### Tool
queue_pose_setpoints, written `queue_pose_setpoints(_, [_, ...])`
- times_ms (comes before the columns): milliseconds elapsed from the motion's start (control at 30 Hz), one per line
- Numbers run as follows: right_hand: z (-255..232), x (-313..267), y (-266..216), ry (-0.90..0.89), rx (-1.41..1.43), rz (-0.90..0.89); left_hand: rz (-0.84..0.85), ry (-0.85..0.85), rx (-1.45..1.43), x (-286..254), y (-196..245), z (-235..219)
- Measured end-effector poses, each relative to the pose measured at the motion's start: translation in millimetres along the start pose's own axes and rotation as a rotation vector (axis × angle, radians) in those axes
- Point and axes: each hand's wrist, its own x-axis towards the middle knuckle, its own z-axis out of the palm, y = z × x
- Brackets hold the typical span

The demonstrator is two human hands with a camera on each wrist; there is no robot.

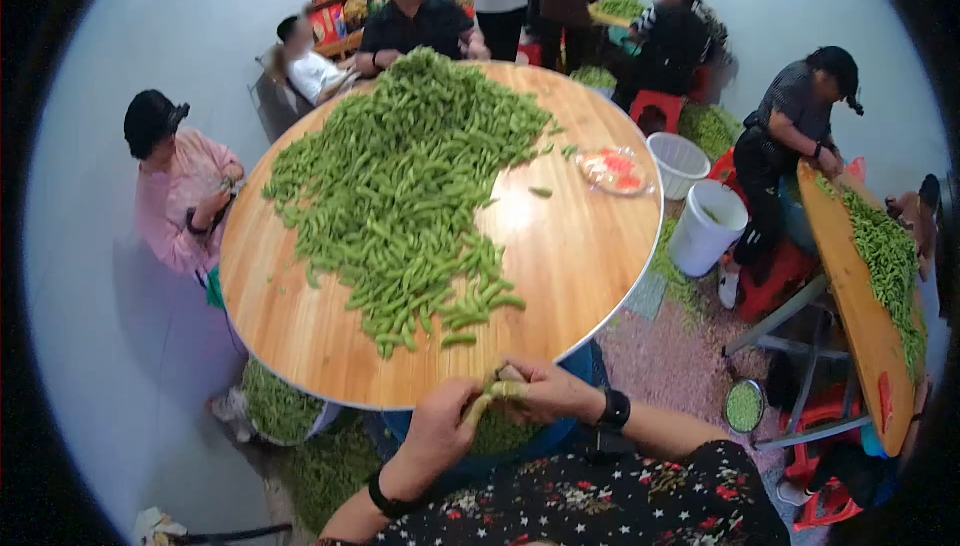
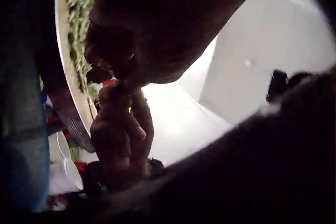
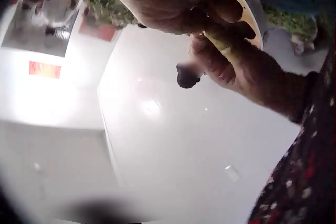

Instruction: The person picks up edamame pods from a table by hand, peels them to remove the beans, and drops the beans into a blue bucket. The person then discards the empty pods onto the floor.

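Observation:
In the head view, my left hand [image 1: 445, 421] and right hand [image 1: 550, 393] meet just off the near edge of the round wooden table [image 1: 580, 256]. Fingers curled, both pinch a small green bean pod between their tips; the hands hide most of it. The left thumb [image 1: 478, 409] has a yellow-green tint, seen in the right wrist view too. A large heap of green bean pods [image 1: 420, 166] covers much of the tabletop, its nearest loose pods lying just beyond my hands. Below them stands a blue tub [image 1: 570, 436] with green matter inside. The left wrist view is dark.
A bag with red and white contents [image 1: 613, 171] lies on the table's right. White buckets [image 1: 708, 226] stand beyond it. People work around this table and a second table [image 1: 850, 276] at the right. A bowl of shelled beans [image 1: 743, 406] sits on the floor.

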Motion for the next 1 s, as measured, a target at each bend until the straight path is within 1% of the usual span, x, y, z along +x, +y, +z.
queue_pose_setpoints(33, [1, 2, 0, 0.017, -0.138, -0.100, 0.059, 0.035, 0.041, -2, 5, 0])
queue_pose_setpoints(67, [2, 4, 0, 0.033, -0.279, -0.207, 0.038, 0.031, 0.042, -2, 5, 1])
queue_pose_setpoints(100, [3, 5, -3, 0.024, -0.267, -0.198, 0.084, 0.044, 0.064, -1, 4, 1])
queue_pose_setpoints(133, [5, 5, -7, 0.079, -0.446, -0.239, 0.134, 0.058, 0.086, -1, 1, 2])
queue_pose_setpoints(167, [6, 5, -8, 0.135, -0.627, -0.281, 0.136, 0.064, 0.091, -1, -2, 4])
queue_pose_setpoints(300, [9, 8, -4, 0.188, -0.591, -0.282, 0.103, 0.049, 0.066, 1, -9, 6])
queue_pose_setpoints(367, [3, 9, -5, 0.112, -0.570, -0.229, 0.065, -0.012, 0.083, -1, -12, 7])
queue_pose_setpoints(400, [1, 9, -5, 0.112, -0.564, -0.225, 0.060, -0.018, 0.083, -2, -13, 7])
queue_pose_setpoints(467, [-1, 8, -4, -0.034, -0.206, 0.104, 0.092, -0.057, 0.012, -7, -15, 7])
queue_pose_setpoints(500, [-1, 8, -5, -0.034, -0.200, 0.106, 0.088, -0.062, 0.012, -10, -13, 3])
queue_pose_setpoints(567, [1, 9, -5, -0.169, -0.218, 0.185, 0.019, -0.201, 0.095, -16, -6, -9])
queue_pose_setpoints(600, [-1, 10, -3, -0.169, -0.215, 0.186, -0.059, -0.294, 0.214, -27, -13, -15])
queue_pose_setpoints(633, [-4, 12, 2, -0.208, -0.477, -0.069, -0.163, -0.417, 0.359, -34, -13, -27])
queue_pose_setpoints(667, [-7, 14, 8, -0.243, -0.736, -0.328, -0.164, -0.420, 0.360, -42, -16, -41])
queue_pose_setpoints(700, [-11, 16, 13, -0.253, -0.872, -0.392, -0.210, -0.442, 0.497, -51, -20, -55])
queue_pose_setpoints(733, [-11, 15, 14, -0.249, -0.864, -0.394, -0.255, -0.468, 0.637, -55, -19, -65])
queue_pose_setpoints(800, [-8, 13, 9, -0.264, -0.856, -0.419, -0.136, -0.309, 0.603, -37, -8, -78])
queue_pose_setpoints(833, [-8, 15, 7, -0.266, -0.853, -0.419, -0.262, -0.433, 0.636, -18, 2, -83])
queue_pose_setpoints(900, [-8, 22, -2, -0.051, -0.819, -0.431, -0.147, -0.251, 0.554, 13, -6, -77])
queue_pose_setpoints(933, [-9, 25, -7, -0.048, -0.823, -0.435, -0.051, -0.168, 0.550, 34, -19, -72])
queue_pose_setpoints(967, [-10, 29, -12, 0.056, -0.784, -0.418, 0.049, -0.083, 0.542, 57, -33, -67])
queue_pose_setpoints(1000, [-11, 32, -16, 0.160, -0.746, -0.403, 0.089, -0.018, 0.538, 82, -41, -63])
